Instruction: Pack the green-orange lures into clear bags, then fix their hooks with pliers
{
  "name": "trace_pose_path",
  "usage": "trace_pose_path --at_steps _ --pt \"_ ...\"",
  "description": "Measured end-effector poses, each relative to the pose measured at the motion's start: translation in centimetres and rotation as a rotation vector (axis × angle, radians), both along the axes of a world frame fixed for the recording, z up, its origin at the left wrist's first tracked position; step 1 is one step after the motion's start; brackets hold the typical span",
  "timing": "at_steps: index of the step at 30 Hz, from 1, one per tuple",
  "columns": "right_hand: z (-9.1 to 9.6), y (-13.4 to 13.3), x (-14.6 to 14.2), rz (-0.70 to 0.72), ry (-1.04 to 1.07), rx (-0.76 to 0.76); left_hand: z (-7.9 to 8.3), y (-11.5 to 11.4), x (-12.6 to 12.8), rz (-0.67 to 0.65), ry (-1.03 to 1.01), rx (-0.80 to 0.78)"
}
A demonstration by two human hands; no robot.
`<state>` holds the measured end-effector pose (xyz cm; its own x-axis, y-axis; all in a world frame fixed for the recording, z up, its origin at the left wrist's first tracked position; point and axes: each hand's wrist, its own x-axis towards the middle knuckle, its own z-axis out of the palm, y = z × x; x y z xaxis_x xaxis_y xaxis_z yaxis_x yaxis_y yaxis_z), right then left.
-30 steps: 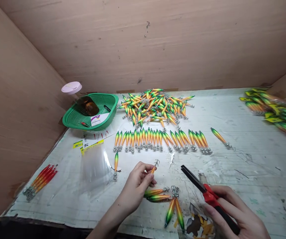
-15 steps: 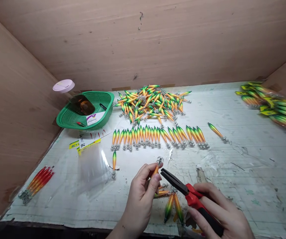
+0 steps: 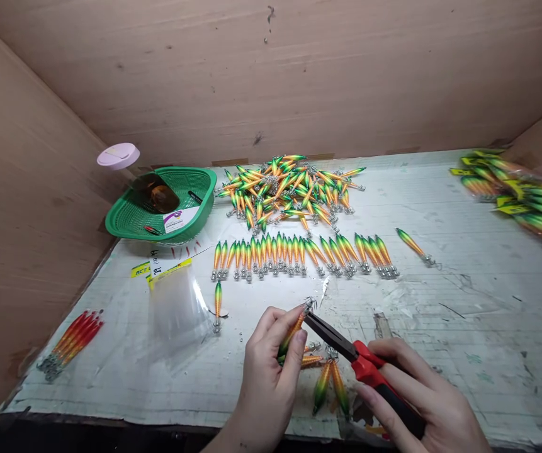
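Observation:
Between its thumb and fingers, my left hand [image 3: 273, 352] pinches a green-and-orange squid jig [image 3: 294, 328], its crown of hooks pointing up and away. My right hand [image 3: 422, 390] grips red-and-black pliers [image 3: 369, 368] by the handles. The plier tips reach the jig just below its hooks; whether the jaws clamp it I cannot tell. Under and beside the hands lie several loose jigs [image 3: 330, 384], partly hidden. A row of similar jigs [image 3: 275, 251] runs across the table beyond, and one single jig [image 3: 218, 305] lies left of my left hand.
Behind the row is a large heap of jigs [image 3: 294, 189]. A green basket [image 3: 204, 207] at the back left holds a cup with a pink lid [image 3: 118, 155]. Clear bags [image 3: 176, 314] and red jigs [image 3: 75, 343] lie left; packed jigs [image 3: 535, 207] lie far right.
The plier tips have come up to the jig's hook end from slightly apart. The jig has tilted in my left hand, showing more of its body. The view has shifted slightly.

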<state>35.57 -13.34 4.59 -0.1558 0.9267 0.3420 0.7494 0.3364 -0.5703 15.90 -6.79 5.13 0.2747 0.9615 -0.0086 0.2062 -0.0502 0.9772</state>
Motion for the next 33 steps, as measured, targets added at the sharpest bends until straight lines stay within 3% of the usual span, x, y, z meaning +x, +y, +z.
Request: trace_pose_path --at_steps 8,14,17,23,27,33 --pt "0.4 0.4 0.1 0.025 -0.016 0.055 -0.7 -0.5 0.5 0.091 0.106 0.330" --pt "0.3 0.5 0.7 0.096 0.087 0.050 -0.4 -0.6 0.7 0.088 0.064 0.343" --pt "0.5 0.6 0.9 0.088 0.132 0.019 0.2 -0.5 0.5 0.063 -0.051 0.174" --pt "1.0 0.8 1.0 0.087 0.242 -0.132 0.7 -0.4 0.2 -0.014 -0.467 -0.405" --pt "1.2 0.8 0.9 0.105 0.255 -0.178 0.9 -0.4 0.1 -0.017 -0.588 -0.561" --pt "1.5 1.0 1.4 0.133 0.195 -0.233 0.9 -0.3 0.1 0.022 -0.640 -0.655"
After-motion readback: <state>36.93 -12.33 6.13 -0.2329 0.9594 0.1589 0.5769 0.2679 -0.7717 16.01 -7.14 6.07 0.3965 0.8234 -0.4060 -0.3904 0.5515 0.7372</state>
